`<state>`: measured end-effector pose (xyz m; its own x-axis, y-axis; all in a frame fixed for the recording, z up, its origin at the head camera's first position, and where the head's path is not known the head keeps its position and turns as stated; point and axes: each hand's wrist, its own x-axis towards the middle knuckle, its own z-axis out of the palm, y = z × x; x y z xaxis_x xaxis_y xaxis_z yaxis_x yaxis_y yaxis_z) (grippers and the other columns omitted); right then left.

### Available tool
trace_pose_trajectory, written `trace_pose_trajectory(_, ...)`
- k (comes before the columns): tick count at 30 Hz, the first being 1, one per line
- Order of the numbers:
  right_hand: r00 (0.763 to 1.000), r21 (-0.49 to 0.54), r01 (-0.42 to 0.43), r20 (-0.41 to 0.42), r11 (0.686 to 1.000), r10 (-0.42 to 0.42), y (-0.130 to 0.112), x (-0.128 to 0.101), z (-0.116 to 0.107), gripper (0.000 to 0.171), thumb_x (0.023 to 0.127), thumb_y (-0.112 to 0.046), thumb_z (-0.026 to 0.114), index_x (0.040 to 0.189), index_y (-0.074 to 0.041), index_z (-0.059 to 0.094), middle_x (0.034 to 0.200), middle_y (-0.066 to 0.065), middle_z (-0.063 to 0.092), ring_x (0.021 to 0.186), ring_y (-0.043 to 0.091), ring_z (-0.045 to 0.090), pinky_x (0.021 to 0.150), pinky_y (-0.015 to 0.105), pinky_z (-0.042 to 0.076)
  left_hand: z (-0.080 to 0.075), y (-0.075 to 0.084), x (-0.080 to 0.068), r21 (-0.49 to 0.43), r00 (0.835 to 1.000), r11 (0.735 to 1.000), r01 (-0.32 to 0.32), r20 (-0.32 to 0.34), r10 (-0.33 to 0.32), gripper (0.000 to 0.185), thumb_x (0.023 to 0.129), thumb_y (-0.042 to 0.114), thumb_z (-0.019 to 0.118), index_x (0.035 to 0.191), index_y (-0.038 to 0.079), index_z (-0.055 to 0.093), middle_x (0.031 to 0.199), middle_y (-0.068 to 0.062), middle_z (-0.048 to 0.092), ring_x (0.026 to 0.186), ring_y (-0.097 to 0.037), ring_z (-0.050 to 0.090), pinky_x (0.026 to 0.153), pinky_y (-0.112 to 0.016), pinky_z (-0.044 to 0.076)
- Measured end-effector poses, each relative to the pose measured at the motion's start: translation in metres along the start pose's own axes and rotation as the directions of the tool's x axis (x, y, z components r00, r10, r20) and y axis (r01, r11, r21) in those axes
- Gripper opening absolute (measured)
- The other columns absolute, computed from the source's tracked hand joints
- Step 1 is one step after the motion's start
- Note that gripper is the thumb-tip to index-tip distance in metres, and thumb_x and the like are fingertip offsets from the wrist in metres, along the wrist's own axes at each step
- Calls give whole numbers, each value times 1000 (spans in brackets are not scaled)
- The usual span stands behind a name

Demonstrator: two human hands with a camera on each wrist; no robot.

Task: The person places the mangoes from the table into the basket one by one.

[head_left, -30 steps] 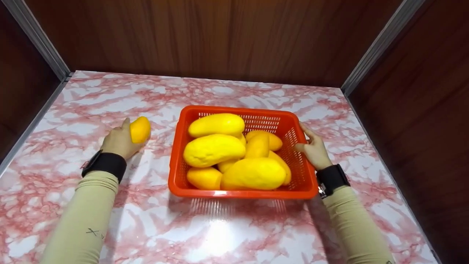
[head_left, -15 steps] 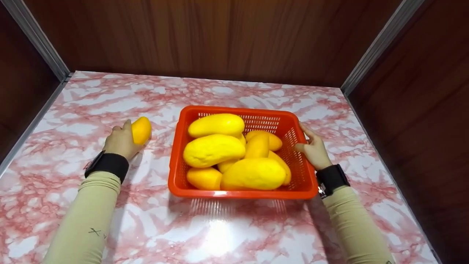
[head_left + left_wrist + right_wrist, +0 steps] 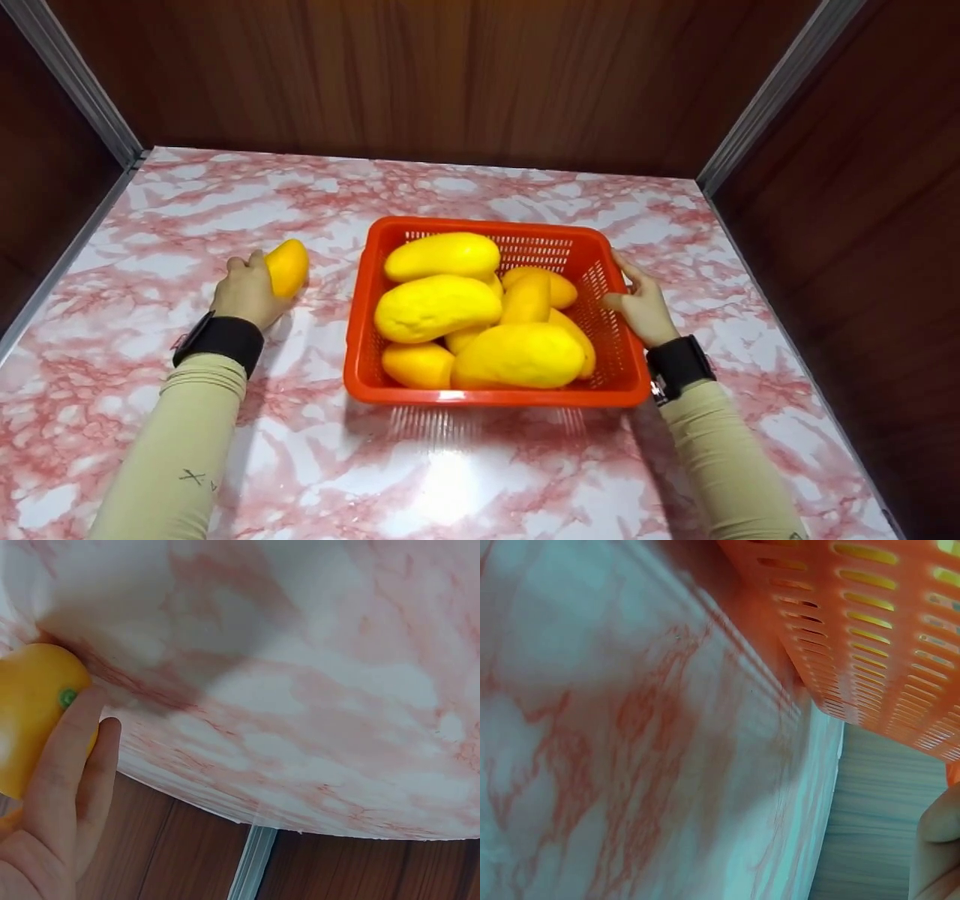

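In the head view my left hand (image 3: 247, 291) holds a yellow-orange mango (image 3: 288, 268) over the left part of the table, apart from the basket. The left wrist view shows the fingers along the side of the mango (image 3: 37, 709), near a green stem spot. My right hand (image 3: 643, 309) grips the right rim of a red plastic basket (image 3: 495, 397), thumb over the rim and fingers outside. Inside the basket lie large, long yellow fruits (image 3: 439, 307) on top of smaller mangoes (image 3: 528, 296). The right wrist view shows the slotted basket wall (image 3: 862, 652) and part of a finger.
The table (image 3: 360, 480) has a pink-and-white marbled top. Dark wood-grain panels (image 3: 420, 82) enclose it at the back and sides, with metal strips (image 3: 780, 90) at the corners. Black bands (image 3: 221, 343) sit around both wrists, over beige sleeves.
My left hand has shifted slightly to the right, with the mango still in its grip. The right hand, the basket and the fruits in it stay in place.
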<state>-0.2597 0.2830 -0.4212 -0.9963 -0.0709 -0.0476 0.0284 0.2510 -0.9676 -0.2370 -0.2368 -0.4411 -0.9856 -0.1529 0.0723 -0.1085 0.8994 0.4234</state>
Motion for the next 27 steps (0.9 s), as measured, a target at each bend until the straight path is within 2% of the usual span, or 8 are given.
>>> trace_pose_trajectory(7, 1000, 11, -1, -8, 1000, 1, -13, -8, 3, 80, 81, 12, 54, 155, -9, 32, 108, 32, 66, 71, 18, 72, 67, 34, 60, -4, 4, 1, -15, 1000, 1000, 5, -3, -5, 92, 83, 32, 73, 145, -18, 26, 127, -44, 37, 93, -60, 55, 88, -66, 46)
trace_pose_trajectory(11, 1000, 2, 3, 0, 1000, -3, -18, -11, 5, 80, 81, 12, 54, 155, -8, 31, 115, 39, 61, 74, 18, 72, 68, 34, 60, -7, 12, 1, -44, 1000, 999, 8, -5, -9, 99, 83, 37, 76, 146, -18, 24, 129, -42, 36, 94, -58, 54, 92, -65, 45)
trace_pose_trajectory(14, 1000, -10, 1, -3, 1000, -1, -18, -12, 5, 80, 82, 11, 54, 156, -9, 30, 121, 44, 56, 74, 18, 72, 68, 33, 60, -10, 20, 2, -75, 1000, 997, 3, -7, -4, 97, 81, 35, 77, 145, -18, 27, 130, -38, 35, 93, -55, 54, 93, -64, 45)
trace_pose_trajectory(20, 1000, -2, -3, -3, 1000, 3, -9, -6, 2, 81, 82, 11, 54, 156, -10, 30, 121, 44, 56, 75, 18, 72, 69, 33, 60, -13, 38, 0, -113, 995, 991, -77, -72, 69, 82, 77, 22, 78, 139, -17, 40, 132, -34, 37, 95, -57, 55, 93, -63, 46)
trace_pose_trajectory(27, 1000, -13, 2, -4, 1000, -2, 4, 3, 0, 83, 82, 11, 54, 157, -16, 29, 125, 43, 54, 76, 19, 73, 70, 34, 60, -10, 56, -3, -158, 978, 972, -174, -147, 152, 75, 77, 19, 77, 138, -11, 43, 131, -31, 43, 102, -53, 55, 98, -61, 45)
